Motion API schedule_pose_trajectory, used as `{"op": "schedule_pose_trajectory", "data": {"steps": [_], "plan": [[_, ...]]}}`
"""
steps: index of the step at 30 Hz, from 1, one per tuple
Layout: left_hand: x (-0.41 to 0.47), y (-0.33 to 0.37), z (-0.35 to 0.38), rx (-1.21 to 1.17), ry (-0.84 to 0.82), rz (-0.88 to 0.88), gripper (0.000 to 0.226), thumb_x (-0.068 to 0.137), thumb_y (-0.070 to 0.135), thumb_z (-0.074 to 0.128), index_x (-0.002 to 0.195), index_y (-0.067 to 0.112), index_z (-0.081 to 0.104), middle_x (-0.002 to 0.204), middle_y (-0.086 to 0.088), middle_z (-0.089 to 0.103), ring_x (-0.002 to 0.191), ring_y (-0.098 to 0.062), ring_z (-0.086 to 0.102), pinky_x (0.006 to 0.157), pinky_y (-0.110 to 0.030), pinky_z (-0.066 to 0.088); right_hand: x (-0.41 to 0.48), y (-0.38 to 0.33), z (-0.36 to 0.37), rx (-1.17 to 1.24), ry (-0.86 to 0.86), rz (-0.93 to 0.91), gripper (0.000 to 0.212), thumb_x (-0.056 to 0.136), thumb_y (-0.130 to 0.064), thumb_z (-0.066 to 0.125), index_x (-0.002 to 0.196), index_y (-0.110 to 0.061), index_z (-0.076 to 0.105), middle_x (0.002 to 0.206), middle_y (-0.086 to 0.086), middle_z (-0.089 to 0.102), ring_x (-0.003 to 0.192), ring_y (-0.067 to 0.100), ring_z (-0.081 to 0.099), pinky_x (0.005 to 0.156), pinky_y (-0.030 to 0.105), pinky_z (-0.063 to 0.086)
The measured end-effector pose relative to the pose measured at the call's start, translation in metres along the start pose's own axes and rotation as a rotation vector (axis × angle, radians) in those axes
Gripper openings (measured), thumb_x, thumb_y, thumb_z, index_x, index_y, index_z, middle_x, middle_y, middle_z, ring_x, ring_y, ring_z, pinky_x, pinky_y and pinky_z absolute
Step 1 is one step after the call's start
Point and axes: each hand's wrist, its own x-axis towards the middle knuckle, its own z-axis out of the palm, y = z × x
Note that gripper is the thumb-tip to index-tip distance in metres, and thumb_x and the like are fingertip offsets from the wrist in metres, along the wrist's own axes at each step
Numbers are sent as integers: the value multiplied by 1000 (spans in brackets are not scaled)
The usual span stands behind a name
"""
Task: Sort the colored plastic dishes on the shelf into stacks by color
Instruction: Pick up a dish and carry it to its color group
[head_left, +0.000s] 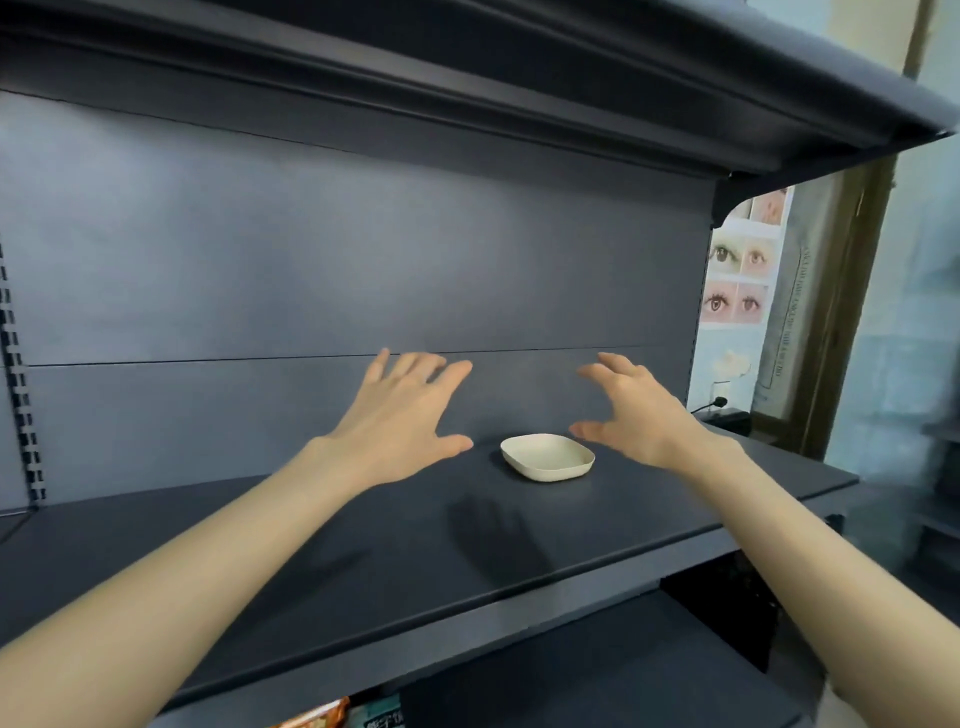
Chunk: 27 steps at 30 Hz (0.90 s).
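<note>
A single cream-coloured, rounded-square shallow plastic dish (547, 456) sits upright on the dark grey metal shelf (311, 561), a little right of the frame's centre and towards the back panel (311, 260). It lies between the two hands and slightly below them in the picture. The right hand (641, 415) looks the nearer: its thumb hangs just over the dish's far right rim, while the thumb of the left hand (400, 415) ends just short of the dish's left edge. Neither hand appears to touch it.

Both hands are wide, with the fingers spread and nothing held. The left is nearly flat, palm down; the right is arched a little, its fingers bent like a claw above the shelf.

The dish has no marked long axis, being about as deep as it is broad, so a grip from either side would probably serve. It is plain, matte, low-walled and empty, and likely light enough for one hand.

No dish of another colour is in view, so progress on the sorting cannot be judged.

At the right of the frame hangs a poster of eye photographs (737, 270); at the bottom edge are printed packets (332, 714).
</note>
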Motion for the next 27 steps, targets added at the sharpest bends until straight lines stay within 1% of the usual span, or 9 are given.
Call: {"op": "schedule_pose_trajectory", "data": {"steps": [4, 9, 13, 17, 19, 22, 25, 27], "plan": [[34, 14, 40, -29, -21, -17, 79, 87, 56, 53, 149, 25, 16, 151, 0, 28, 141, -19, 19, 119, -43, 5, 26, 42, 22, 2, -21, -4, 71, 87, -38, 64, 145, -17, 30, 156, 6, 17, 137, 30, 26, 107, 41, 34], [77, 29, 90, -108, -76, -85, 80, 86, 58, 53, 149, 25, 17, 151, 2, 28, 141, -19, 20, 118, -41, 8, 67, 93, 53, 19, -97, -16, 70, 88, -37, 63, 146, -16, 29, 156, 7, 16, 138, 30, 24, 107, 41, 34], [105, 42, 124, -185, -129, -150, 83, 84, 59, 56, 149, 26, 18, 150, 3, 31, 139, -20, 25, 117, -40, 15, 95, 128, 80, 65, -152, -39, 70, 88, -36, 63, 146, -16, 29, 156, 8, 17, 137, 31, 26, 108, 42, 33], [123, 58, 153, -273, -161, -228, 86, 81, 58, 61, 148, 26, 20, 148, 2, 35, 135, -21, 31, 111, -38, 24, 121, 157, 105, 128, -198, -76, 67, 87, -37, 64, 143, -15, 33, 155, 7, 20, 136, 30, 27, 107, 43, 35], [126, 68, 169, -339, -187, -296, 90, 79, 58, 64, 149, 26, 18, 149, 1, 34, 136, -21, 30, 110, -38, 26, 133, 168, 118, 179, -224, -107, 68, 87, -38, 64, 143, -16, 34, 154, 6, 22, 137, 29, 28, 108, 42, 34], [125, 83, 190, -436, -229, -436, 97, 75, 57, 69, 150, 25, 15, 152, 0, 29, 141, -20, 24, 113, -38, 24, 148, 184, 138, 273, -282, -164, 68, 87, -39, 64, 144, -15, 34, 152, 6, 28, 138, 26, 30, 110, 40, 32], [127, 93, 204, -558, -208, -608, 104, 70, 54, 75, 150, 22, 16, 153, -2, 28, 140, -20, 27, 113, -40, 27, 156, 200, 154, 385, -350, -197, 68, 88, -40, 61, 144, -13, 34, 150, 5, 32, 138, 22, 30, 111, 33, 29], [128, 99, 212, -619, -199, -712, 107, 68, 53, 77, 150, 21, 16, 152, -3, 29, 140, -20, 30, 113, -40, 29, 161, 208, 165, 461, -381, -201, 69, 88, -43, 61, 144, -14, 34, 150, 5, 34, 138, 22, 31, 110, 32, 29]]}}
